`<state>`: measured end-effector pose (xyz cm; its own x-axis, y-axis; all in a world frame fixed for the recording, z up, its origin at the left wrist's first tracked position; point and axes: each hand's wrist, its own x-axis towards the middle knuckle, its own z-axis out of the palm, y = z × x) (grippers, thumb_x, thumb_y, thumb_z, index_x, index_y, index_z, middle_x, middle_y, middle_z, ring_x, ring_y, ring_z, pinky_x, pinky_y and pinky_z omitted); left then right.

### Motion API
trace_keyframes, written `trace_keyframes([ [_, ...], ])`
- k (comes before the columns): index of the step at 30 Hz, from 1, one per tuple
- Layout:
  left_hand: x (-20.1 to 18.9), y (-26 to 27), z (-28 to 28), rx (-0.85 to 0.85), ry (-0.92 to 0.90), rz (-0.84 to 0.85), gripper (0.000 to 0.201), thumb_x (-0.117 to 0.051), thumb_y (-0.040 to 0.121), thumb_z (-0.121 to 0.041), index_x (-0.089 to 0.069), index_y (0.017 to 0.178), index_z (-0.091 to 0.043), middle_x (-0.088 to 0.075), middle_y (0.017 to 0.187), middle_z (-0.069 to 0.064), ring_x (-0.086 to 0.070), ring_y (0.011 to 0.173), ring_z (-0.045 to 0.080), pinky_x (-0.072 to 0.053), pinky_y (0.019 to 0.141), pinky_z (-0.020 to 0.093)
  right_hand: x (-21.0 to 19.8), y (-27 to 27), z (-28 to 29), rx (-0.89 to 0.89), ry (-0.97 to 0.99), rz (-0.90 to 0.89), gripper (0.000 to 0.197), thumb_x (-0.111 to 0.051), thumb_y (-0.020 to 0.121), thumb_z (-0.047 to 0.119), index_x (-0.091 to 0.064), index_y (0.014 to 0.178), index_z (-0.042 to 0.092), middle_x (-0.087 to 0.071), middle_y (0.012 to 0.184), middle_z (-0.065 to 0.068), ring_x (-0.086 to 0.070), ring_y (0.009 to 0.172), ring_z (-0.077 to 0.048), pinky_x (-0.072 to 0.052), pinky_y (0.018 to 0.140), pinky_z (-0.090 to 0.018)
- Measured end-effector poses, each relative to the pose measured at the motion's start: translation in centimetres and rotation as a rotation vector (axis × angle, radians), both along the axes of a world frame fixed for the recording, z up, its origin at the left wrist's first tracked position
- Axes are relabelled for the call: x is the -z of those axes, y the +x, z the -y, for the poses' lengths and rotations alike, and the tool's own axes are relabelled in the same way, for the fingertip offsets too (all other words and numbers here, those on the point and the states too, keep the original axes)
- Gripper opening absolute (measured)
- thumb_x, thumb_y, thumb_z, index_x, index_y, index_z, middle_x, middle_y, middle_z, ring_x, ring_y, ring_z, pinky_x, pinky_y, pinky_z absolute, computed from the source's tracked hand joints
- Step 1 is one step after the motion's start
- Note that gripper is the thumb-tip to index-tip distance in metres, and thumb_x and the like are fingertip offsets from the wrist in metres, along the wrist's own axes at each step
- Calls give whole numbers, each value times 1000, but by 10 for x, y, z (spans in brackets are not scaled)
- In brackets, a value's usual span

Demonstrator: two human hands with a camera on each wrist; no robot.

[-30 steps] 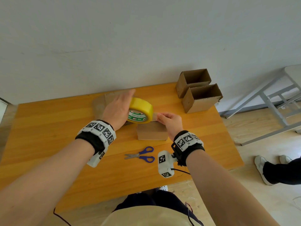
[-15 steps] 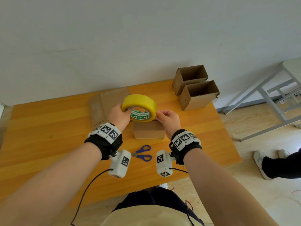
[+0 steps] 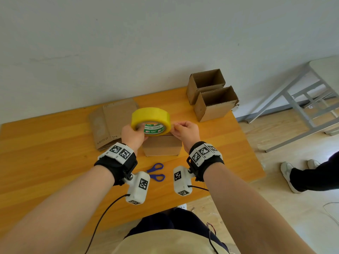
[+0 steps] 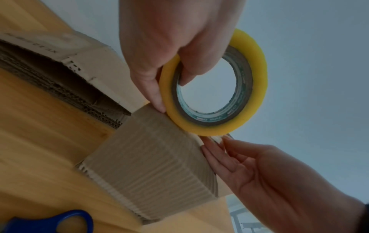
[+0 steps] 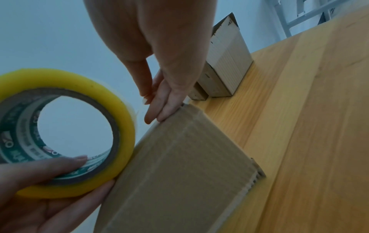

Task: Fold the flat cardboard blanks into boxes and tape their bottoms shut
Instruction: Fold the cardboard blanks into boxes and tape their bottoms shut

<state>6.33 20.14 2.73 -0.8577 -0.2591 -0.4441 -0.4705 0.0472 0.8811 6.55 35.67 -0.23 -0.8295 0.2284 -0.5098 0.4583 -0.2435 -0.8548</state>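
Observation:
A yellow tape roll [image 3: 150, 119] hangs just above a folded cardboard box [image 3: 162, 146] that stands bottom-up on the table. My left hand [image 3: 141, 128] grips the roll, fingers through its core [image 4: 171, 88], thumb outside. At the roll's right edge my right hand [image 3: 177, 126] pinches the tape end between thumb and forefinger, with its other fingers [image 5: 159, 113] straight on the box's top edge [image 5: 179, 151]. The box's upper face is hidden under the roll in the head view.
A stack of flat blanks [image 3: 111, 125] lies left of the box. Two folded boxes [image 3: 214, 105] stand open-side up at the table's far right corner. Blue-handled scissors [image 3: 156, 171] lie near the front edge. A person's legs and shoes [image 3: 293, 176] are on the floor to the right.
My left hand has turned the roll from standing on edge to lying nearly flat and brought it over the box. My right hand stayed at the roll's right edge.

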Motion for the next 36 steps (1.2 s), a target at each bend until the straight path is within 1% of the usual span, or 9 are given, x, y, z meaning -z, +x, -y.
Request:
trace_keyframes([
  [3,-1,-2,-1,-28,-7,16,8,-54,94,-9,-57,91,-3,-59,99,14,-59,91,29,-54,85,45,-1,0,-4,52,-62,35,4,-49,95,1,-53,93,2,-58,100,-24,-65,86,-27,-57,79,-33],
  [6,1,-3,-2,2,-28,17,8,-52,95,-9,-58,93,-4,-60,102,16,-59,94,29,-54,85,45,0,2,-12,147,-140,69,9,-44,97,2,-48,105,3,-52,100,-15,-62,98,-32,-56,82,-39],
  [9,3,-2,-2,-13,6,28,6,-53,94,-12,-57,93,-7,-61,107,15,-59,97,28,-55,81,40,1,6,-17,152,-122,54,6,-47,97,3,-50,102,3,-52,96,-11,-62,91,-26,-58,77,-35],
  [13,3,-1,0,-83,62,43,5,-58,92,-21,-56,88,-19,-61,97,6,-60,96,24,-55,74,34,3,14,-17,152,-54,17,2,-52,94,2,-52,93,3,-55,88,-11,-61,79,-17,-59,66,-26],
  [17,1,1,-3,-27,14,29,14,-58,91,-20,-50,80,-20,-61,92,5,-60,96,23,-54,76,33,10,20,-19,160,6,13,10,-50,95,1,-50,87,6,-57,81,-11,-61,75,-17,-59,73,-31],
  [20,3,2,-2,18,-80,18,13,-59,90,-21,-49,82,-15,-61,105,21,-61,96,28,-56,80,40,14,23,-17,182,63,25,14,-49,95,1,-49,83,9,-55,82,-10,-59,76,-18,-57,74,-31],
  [24,7,4,1,64,-153,23,19,-61,81,-27,-52,88,-11,-61,107,26,-61,100,36,-51,87,55,20,26,-18,162,173,37,11,-52,95,7,-51,85,12,-59,79,-7,-60,71,-16,-57,75,-33],
  [31,7,3,1,123,-202,-14,22,-60,78,-25,-52,89,-7,-62,100,23,-61,97,36,-52,84,56,29,37,-20,148,236,43,8,-53,95,10,-58,96,5,-64,86,-11,-62,68,-15,-55,67,-26],
  [36,5,4,0,123,-240,-19,15,-60,82,-19,-49,84,-9,-60,99,24,-60,97,36,-52,83,55,27,35,-20,119,277,46,6,-53,95,12,-57,92,8,-63,78,-6,-62,69,-16,-57,73,-33],
])
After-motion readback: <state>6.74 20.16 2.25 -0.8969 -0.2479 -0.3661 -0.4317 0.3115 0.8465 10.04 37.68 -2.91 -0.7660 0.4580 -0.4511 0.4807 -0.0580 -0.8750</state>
